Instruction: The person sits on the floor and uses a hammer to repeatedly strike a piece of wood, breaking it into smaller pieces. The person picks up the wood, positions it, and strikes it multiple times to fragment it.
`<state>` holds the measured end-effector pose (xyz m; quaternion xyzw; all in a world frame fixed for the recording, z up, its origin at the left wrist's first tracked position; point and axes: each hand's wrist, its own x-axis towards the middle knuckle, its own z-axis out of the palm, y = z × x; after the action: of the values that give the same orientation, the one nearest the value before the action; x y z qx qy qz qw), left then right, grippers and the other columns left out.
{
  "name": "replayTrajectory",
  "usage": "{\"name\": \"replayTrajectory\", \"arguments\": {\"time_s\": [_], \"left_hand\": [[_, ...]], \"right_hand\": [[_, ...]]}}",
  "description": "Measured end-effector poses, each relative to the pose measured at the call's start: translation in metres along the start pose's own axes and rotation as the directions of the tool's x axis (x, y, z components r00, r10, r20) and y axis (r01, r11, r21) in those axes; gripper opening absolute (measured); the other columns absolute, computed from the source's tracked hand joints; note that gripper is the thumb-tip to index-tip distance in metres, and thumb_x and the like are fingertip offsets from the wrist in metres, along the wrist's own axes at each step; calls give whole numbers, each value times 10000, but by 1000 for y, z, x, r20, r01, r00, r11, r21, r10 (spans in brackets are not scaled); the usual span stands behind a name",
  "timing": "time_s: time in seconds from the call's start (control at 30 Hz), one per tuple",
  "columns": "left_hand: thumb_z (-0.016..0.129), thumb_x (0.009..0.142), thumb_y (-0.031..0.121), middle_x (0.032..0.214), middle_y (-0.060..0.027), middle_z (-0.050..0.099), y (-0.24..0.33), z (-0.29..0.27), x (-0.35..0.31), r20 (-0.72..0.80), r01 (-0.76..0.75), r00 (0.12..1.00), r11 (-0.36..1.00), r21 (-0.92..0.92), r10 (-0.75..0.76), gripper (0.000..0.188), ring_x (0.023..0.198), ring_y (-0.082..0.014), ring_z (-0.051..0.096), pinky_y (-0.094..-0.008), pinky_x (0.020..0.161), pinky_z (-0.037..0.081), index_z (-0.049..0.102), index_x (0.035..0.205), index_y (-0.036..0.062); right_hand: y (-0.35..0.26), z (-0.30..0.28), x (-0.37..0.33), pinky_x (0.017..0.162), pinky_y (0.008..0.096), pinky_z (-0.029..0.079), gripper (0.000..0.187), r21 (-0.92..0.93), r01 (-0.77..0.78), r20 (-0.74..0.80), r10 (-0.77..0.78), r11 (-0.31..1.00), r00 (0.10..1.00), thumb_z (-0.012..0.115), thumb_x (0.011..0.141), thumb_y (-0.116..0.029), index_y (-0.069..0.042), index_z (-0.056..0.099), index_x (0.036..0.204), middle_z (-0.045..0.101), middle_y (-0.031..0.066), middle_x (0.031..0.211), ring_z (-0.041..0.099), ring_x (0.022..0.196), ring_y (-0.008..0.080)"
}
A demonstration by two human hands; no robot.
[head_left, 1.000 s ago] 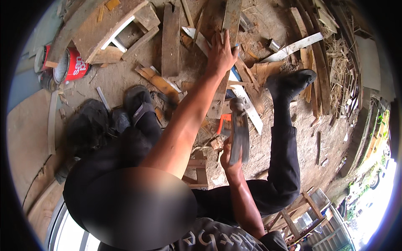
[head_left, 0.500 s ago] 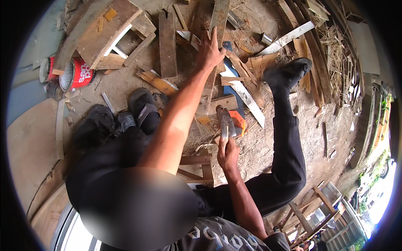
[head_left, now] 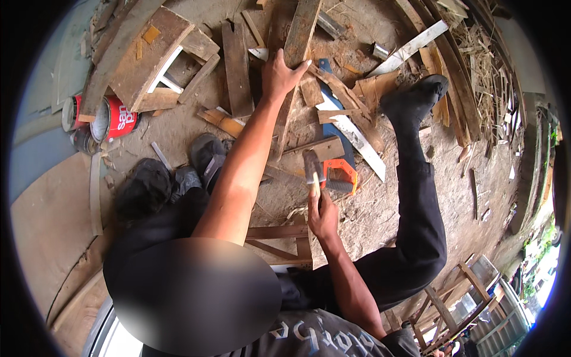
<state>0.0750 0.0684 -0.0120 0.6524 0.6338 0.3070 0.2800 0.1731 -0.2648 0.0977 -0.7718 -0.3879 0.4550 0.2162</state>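
Observation:
My left hand (head_left: 282,76) grips the edge of a long worn plank (head_left: 302,33) that slants away from me, fingers on one side and thumb stretched across it. My right hand (head_left: 324,218) is closed on the light wooden handle of a hammer (head_left: 312,166), its dark metal head upward. Just beyond the hammer lies a short board (head_left: 324,149) on the ground. Beside the head rests a handsaw (head_left: 341,169) with an orange handle and grey grip, its blue blade partly covered by a white-faced strip (head_left: 357,141) and wood scraps.
Broken boards (head_left: 237,71) and a wooden box frame (head_left: 153,59) lie at the far left, near red cans (head_left: 122,118). A slatted wooden piece (head_left: 279,233) is close in front of me. My dark boot (head_left: 416,101) and a splintered wood pile (head_left: 476,83) are on the right.
My left hand has shifted left and slightly nearer along with the plank, which now leans more. The hammer has tilted left, uncovering more of the saw's handle. The whole view has shifted slightly.

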Motion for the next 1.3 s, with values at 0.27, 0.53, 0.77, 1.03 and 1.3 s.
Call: {"name": "replayTrajectory", "arguments": {"time_s": [0.27,0.53,0.77,1.03,1.3], "left_hand": [[806,668,526,1156,-300,672,19,-31,20,326,281,899,956,80,-291,826,1052,-383,686,-432,876,572,612,1175,-96],[785,749,540,931,-159,726,-9,-47,49,260,178,944,978,113,-202,622,727,-224,689,-363,587,553,680,1024,-7],[739,823,559,935,-132,710,8,-69,134,150,39,985,948,317,-91,628,888,-237,695,-399,698,572,662,1116,9],[604,972,501,1334,-256,579,-26,-115,45,-68,-31,997,1000,4,31,633,1254,-365,561,-458,1045,449,576,1309,-33],[779,763,588,1381,-262,470,-84,-118,-125,-117,45,993,958,284,-12,929,1282,-429,472,-591,1067,364,458,1369,-38]], "right_hand": [[-2,3,8,502,303,366,505,137,-19,-87,31,990,996,472,1068,-446,1,571,853,505,14,615,464,563,92],[-13,9,5,548,382,418,483,121,-82,-98,95,989,991,560,1024,-417,34,591,856,541,122,617,512,568,186],[-27,18,4,523,391,404,502,66,-49,-62,53,997,997,569,1017,-436,43,596,869,508,123,577,478,531,195],[-57,33,17,513,400,408,482,58,-13,-60,17,998,998,572,1021,-423,46,603,915,516,134,561,495,517,213],[-82,36,33,463,359,342,414,-116,199,-17,-202,973,979,589,1028,-343,21,567,830,481,94,548,423,492,145]]}}
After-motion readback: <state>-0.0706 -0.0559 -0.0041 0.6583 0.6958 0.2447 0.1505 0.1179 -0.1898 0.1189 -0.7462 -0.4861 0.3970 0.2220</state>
